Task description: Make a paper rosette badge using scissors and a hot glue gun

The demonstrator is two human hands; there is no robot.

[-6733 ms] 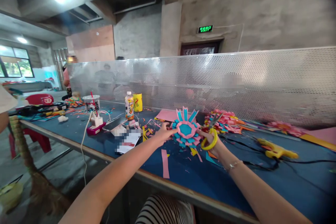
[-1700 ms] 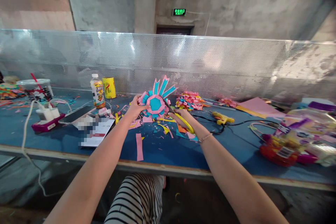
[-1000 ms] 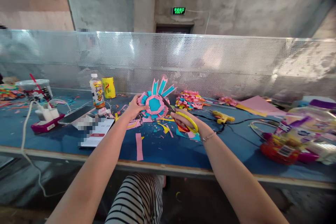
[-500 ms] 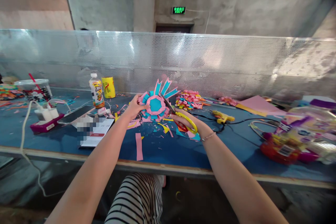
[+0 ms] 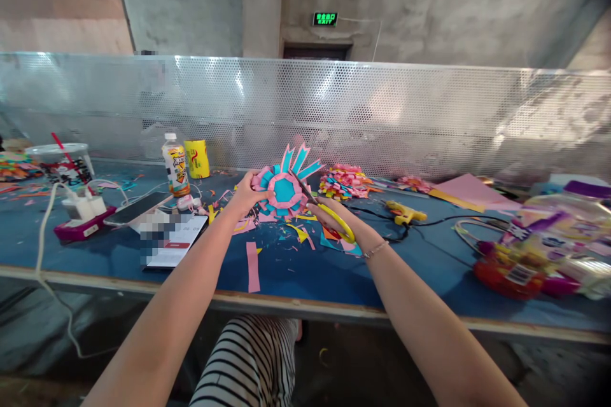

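My left hand (image 5: pixel 247 196) grips the left edge of a pink and blue paper rosette (image 5: pixel 285 189), its thumb on the front face. The rosette is held up above the table, with forked ribbon tails pointing upward. In my right hand (image 5: pixel 334 211) is a pair of scissors (image 5: pixel 341 221) with yellow and red handles. The dark blades lie against the rosette's right side, near the base of the tails; their tips are hard to make out. Paper scraps (image 5: pixel 300 233) lie on the table below.
On the blue table (image 5: pixel 305 280) stand a drink bottle (image 5: pixel 176 165), a yellow can (image 5: pixel 197 159) and a power strip (image 5: pixel 84 224). Behind the rosette sits a heap of paper pieces (image 5: pixel 347 182). A yellow glue gun (image 5: pixel 403 212) lies to the right, near plastic jars (image 5: pixel 568 216). A perforated metal screen (image 5: pixel 382 114) rises behind.
The scissors' handles have turned slightly and drawn closer together, with my right hand shifting a little. The rosette stays nearly in place, its tails tilting slightly left.
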